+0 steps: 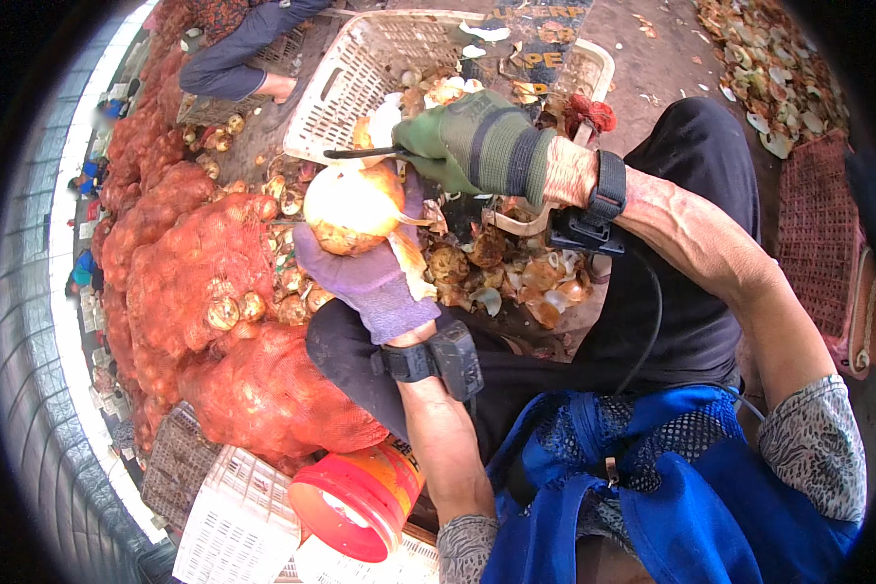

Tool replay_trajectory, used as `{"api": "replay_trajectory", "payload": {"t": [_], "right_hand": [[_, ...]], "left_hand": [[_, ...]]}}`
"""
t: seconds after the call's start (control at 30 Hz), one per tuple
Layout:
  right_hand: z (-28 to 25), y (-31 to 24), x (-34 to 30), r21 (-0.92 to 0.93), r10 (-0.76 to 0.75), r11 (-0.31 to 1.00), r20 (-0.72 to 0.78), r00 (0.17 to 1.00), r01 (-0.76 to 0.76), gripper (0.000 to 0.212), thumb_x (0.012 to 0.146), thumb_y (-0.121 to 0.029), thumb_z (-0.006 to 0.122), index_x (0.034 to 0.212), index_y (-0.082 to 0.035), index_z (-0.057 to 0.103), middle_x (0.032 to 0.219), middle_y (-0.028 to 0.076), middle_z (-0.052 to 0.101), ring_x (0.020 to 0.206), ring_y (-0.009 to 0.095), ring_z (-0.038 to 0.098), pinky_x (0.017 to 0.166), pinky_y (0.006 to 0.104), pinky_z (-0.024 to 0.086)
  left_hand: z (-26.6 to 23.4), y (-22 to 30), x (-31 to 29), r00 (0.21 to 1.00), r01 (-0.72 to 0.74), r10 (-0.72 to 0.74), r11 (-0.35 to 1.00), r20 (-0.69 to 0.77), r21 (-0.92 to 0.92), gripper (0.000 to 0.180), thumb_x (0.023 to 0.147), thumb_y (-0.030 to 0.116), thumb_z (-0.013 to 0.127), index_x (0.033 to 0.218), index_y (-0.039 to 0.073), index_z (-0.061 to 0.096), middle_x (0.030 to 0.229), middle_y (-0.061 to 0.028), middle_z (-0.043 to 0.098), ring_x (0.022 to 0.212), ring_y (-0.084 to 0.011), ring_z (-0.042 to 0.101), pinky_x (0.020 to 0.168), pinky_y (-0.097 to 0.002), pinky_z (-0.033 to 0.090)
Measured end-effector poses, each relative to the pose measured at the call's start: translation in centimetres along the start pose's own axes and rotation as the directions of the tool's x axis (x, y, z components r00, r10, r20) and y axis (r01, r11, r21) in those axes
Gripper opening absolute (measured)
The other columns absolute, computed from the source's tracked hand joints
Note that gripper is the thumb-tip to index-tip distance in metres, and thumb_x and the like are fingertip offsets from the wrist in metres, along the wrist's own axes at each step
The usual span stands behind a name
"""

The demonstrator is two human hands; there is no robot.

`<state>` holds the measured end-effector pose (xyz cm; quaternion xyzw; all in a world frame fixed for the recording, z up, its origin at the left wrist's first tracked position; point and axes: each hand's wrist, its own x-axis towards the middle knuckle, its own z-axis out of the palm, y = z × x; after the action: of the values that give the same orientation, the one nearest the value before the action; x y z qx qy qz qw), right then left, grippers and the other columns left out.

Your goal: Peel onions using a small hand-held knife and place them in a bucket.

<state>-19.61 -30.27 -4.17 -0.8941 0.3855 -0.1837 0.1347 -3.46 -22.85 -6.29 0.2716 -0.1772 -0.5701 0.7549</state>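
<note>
My left hand (346, 277), in a purple glove, holds a large pale golden onion (348, 212) from below, its fingers wrapped around it. A strip of loose skin (412, 263) hangs off the onion's right side over the glove. Just above the onion, my right hand (462, 141), in a green glove, is closed round a knife (358, 153). The dark, thin blade points left across the onion's top; whether it touches the onion I cannot tell. Below and behind both hands lie onions and peelings (550, 277), partly hidden by the gloves.
Beyond my hands stands a cream plastic crate (336, 92) with peeled onions. Red mesh sacks of onions (200, 258) line the left. A red bucket (346, 506) and white crate (238, 521) sit at lower left. Peelings (784, 73) heap at far right. Another person's leg (229, 63) shows at upper left.
</note>
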Motion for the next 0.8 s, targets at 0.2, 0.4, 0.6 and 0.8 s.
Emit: {"api": "replay_trajectory", "payload": {"t": [0.2,0.4,0.6,0.8], "right_hand": [[-1.4,-1.2,0.6,0.141,0.106,0.983,0.073,0.992,-0.115,0.049,0.083,-0.031,0.061,0.129,-0.02,0.048,0.078,0.015,0.066,0.073,0.032,0.065,0.067,0.0423,0.051],[-0.5,0.1,1.0,0.12,0.074,0.99,0.05,0.996,-0.08,0.033,0.081,-0.028,0.059,0.112,-0.016,0.06,0.085,0.012,0.067,0.079,0.034,0.066,0.071,0.0441,0.051],[-0.3,-0.2,0.6,0.183,-0.035,0.983,0.081,0.996,0.02,0.022,0.083,-0.029,0.057,0.1,-0.015,0.062,0.08,0.012,0.065,0.075,0.032,0.065,0.067,0.0444,0.051],[-1.0,0.0,2.1,0.26,0.116,0.962,-0.111,0.987,-0.083,0.029,0.086,-0.033,0.058,0.105,-0.012,0.059,0.077,0.013,0.066,0.07,0.032,0.065,0.064,0.0416,0.052]], "left_hand": [[-0.2,0.9,1.6,0.975,-0.211,0.22,0.904,0.021,0.372,0.058,0.084,0.049,0.056,0.115,0.0,0.055,0.111,-0.0163,0.06,0.1,-0.0302,0.06,0.082,-0.0483,0.053],[-0.5,-0.6,2.3,0.978,-0.194,0.209,0.926,-0.012,0.325,0.06,0.083,0.05,0.056,0.118,0.001,0.053,0.115,-0.0159,0.058,0.106,-0.0312,0.057,0.086,-0.0522,0.05],[-1.6,0.5,2.8,0.997,0.005,-0.017,0.987,-0.073,-0.159,0.061,0.074,0.047,0.064,0.118,0.006,0.054,0.118,-0.0146,0.055,0.108,-0.0324,0.052,0.091,-0.0563,0.042],[-1.7,1.5,2.4,0.992,-0.024,-0.008,0.968,-0.127,-0.25,0.07,0.064,0.045,0.07,0.121,0.008,0.052,0.128,-0.0189,0.049,0.12,-0.0369,0.045,0.1,-0.0661,0.031]]}}
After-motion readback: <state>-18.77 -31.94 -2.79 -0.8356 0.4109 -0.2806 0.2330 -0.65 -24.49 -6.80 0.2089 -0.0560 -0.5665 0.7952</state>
